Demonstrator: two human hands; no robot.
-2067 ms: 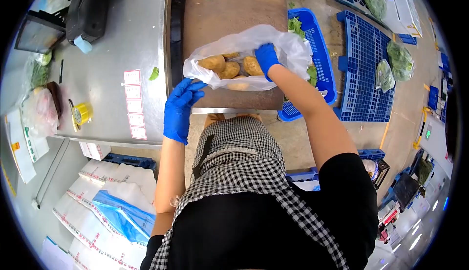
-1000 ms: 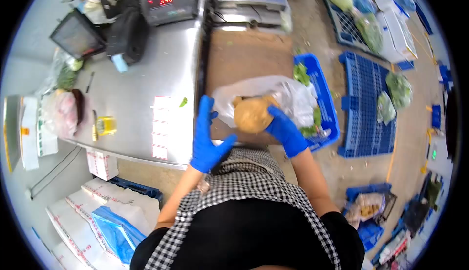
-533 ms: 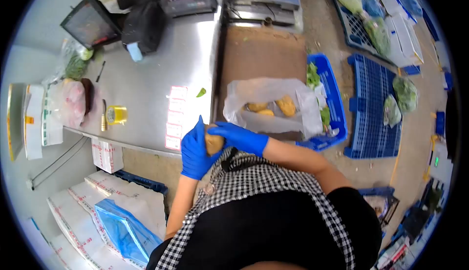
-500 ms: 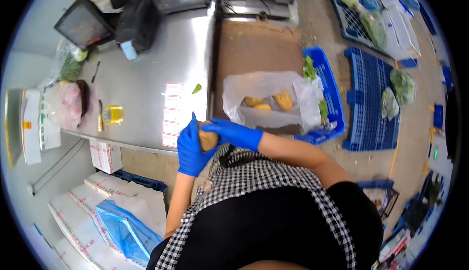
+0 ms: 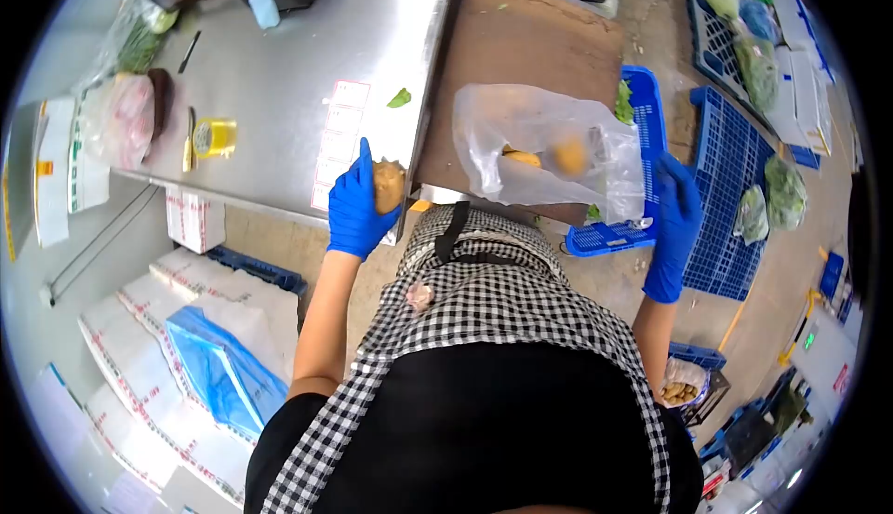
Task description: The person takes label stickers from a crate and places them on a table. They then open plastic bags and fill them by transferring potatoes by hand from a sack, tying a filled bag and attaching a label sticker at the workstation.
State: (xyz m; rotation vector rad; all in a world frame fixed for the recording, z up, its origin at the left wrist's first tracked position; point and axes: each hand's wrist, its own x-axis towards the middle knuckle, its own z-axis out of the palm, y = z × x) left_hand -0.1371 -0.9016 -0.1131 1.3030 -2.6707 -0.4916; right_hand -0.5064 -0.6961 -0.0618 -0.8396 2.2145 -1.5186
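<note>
Just left of the frame's centre, a brown potato (image 5: 390,187) sits in the grip of the left hand (image 5: 354,213), near the steel table's (image 5: 260,58) lower right corner. At centre right, a translucent bag (image 5: 487,121) holding more potatoes (image 5: 522,157) lies on a brown board (image 5: 521,44); farther right, the right hand (image 5: 676,218) is loosely open beside a blue basket (image 5: 651,105).

Steel table (image 5: 270,77): yellow roll (image 5: 217,137), green leaf (image 5: 399,98), red-bordered labels (image 5: 343,120). Brown surface (image 5: 526,44): translucent bag (image 5: 477,133).

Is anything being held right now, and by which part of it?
A potato, held in the left grip by its left side and lower end, as pictured. The right grip appears to hold nothing.
</note>
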